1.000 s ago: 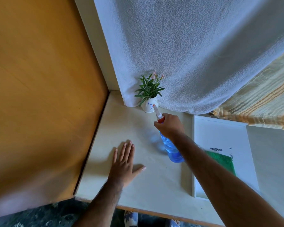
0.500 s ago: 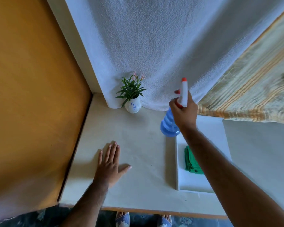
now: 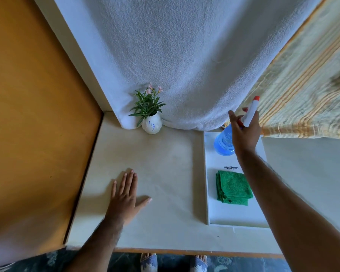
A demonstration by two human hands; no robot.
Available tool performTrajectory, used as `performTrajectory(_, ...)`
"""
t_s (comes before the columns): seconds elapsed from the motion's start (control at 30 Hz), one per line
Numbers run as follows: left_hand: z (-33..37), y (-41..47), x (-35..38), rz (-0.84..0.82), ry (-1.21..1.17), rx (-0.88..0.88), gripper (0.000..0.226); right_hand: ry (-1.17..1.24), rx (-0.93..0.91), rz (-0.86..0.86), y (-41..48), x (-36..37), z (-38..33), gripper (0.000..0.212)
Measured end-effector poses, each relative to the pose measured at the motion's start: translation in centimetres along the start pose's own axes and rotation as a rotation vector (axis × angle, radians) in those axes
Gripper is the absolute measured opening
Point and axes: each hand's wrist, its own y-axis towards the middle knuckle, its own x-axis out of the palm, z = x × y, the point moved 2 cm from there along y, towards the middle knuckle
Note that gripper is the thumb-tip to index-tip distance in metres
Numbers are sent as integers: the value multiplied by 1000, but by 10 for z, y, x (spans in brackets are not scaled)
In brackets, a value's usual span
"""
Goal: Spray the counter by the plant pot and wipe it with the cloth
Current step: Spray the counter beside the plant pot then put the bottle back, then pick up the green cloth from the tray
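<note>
A small white plant pot (image 3: 152, 125) with green leaves and pink flowers stands at the back of the cream counter (image 3: 165, 163). My right hand (image 3: 243, 132) grips a blue spray bottle (image 3: 223, 143) with a white and red nozzle, held upright over the far end of a white tray (image 3: 214, 218). A folded green cloth (image 3: 233, 187) lies in the tray, nearer to me than the bottle. My left hand (image 3: 126, 195) rests flat on the counter, fingers spread, holding nothing.
An orange-brown wooden panel (image 3: 37, 114) walls off the counter's left side. A white towel (image 3: 175, 65) hangs behind the pot, and a striped curtain (image 3: 306, 85) hangs at the right. The counter's front edge is close to my feet.
My right hand has carried the spray bottle from beside the plant pot to the right, turning it upright over the tray. The left hand has stayed flat on the counter.
</note>
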Motion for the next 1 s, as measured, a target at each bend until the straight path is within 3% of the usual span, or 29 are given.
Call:
performTrajectory(0.33,2,-2,-2,13,-2,12,125,-54,-44,-86,-4,4,23,38)
performTrajectory(0.6,0,-2,1,39,5,23,123,-40,86,-228,-10,-4,25,53)
performTrajectory(0.8,0,-2,0,48,-19,29,123,-46,183,-442,-71,-40,41,94)
performTrajectory(0.9,-1,-1,2,32,-18,12,125,-331,135,-605,-113,-65,64,123)
performTrajectory(1.0,0,-1,2,23,4,0,124,-591,-50,-771,-142,-87,80,132)
